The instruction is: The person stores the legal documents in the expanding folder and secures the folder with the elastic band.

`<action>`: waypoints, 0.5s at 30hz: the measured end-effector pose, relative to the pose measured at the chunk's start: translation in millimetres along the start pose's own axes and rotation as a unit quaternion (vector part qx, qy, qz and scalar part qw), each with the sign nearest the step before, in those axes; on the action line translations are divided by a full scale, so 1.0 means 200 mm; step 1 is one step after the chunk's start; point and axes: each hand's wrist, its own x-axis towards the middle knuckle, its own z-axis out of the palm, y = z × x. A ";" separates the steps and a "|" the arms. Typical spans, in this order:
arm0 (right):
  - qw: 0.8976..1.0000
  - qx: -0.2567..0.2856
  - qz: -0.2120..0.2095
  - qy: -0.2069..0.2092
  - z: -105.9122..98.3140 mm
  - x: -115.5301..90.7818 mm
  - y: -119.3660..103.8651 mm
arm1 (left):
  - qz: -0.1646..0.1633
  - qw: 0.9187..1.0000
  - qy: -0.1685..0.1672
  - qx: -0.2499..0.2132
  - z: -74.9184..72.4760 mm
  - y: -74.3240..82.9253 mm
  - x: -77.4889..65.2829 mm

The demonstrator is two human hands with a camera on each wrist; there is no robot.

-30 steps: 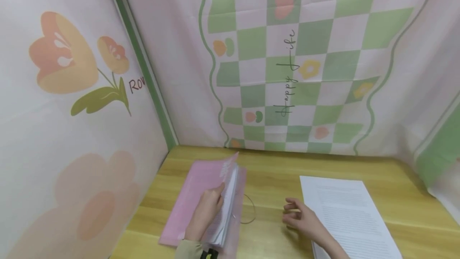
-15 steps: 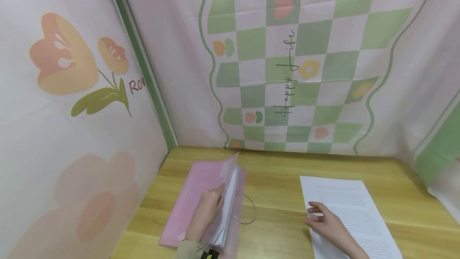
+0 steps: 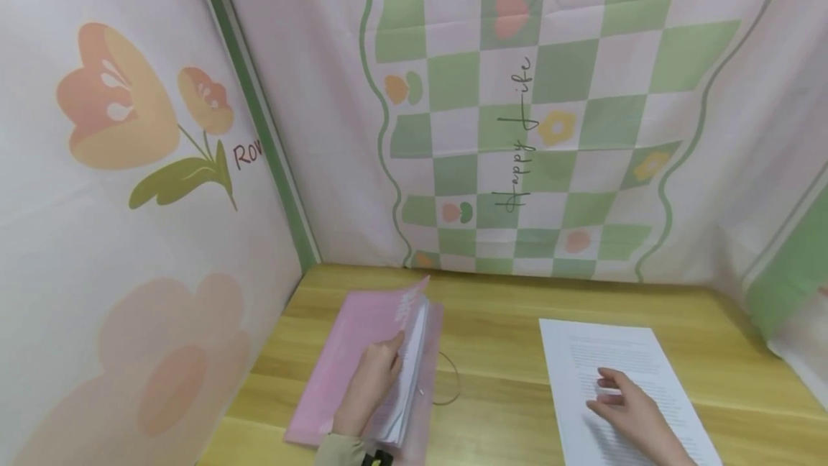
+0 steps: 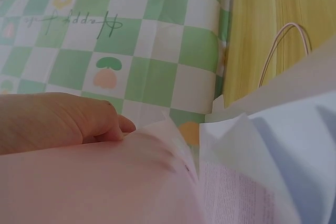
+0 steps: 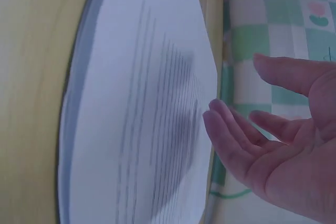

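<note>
On the left of the table lies a pink folder (image 3: 336,358) with a bundle of papers (image 3: 410,387) inside. My left hand (image 3: 371,380) pinches the edge of its top cover, lifting it so the sheets show. In the left wrist view the thumb and fingers of that left hand (image 4: 63,119) grip the pink cover (image 4: 105,182). To the right rests a stack of printed white paper (image 3: 582,351). Just above it hovers my right hand (image 3: 630,408), fingers loosely bent and holding nothing. In the right wrist view a shadow of the right hand (image 5: 278,145) falls across the printed sheet (image 5: 121,103).
A thin looped cord (image 3: 458,380) extends from the folder's right side onto the wooden table (image 3: 491,351). Behind the table hangs a green checked curtain (image 3: 504,149), and a flowered curtain (image 3: 129,250) borders the left side.
My right hand has moved rightward, from the left edge of the white stack to over its middle. The left hand and the pink folder have stayed in place.
</note>
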 end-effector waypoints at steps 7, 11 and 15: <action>0.998 -0.053 -0.010 0.026 -0.09 0.00 0.14 | 0.013 1.000 0.006 -0.004 0.00 0.00 0.00; 0.998 -0.053 -0.011 0.030 -0.13 -0.01 0.20 | 0.013 1.000 0.004 -0.004 0.01 -0.01 0.00; 0.999 -0.041 0.012 0.007 -0.17 -0.02 0.26 | 0.002 1.000 -0.002 -0.012 0.01 -0.01 0.00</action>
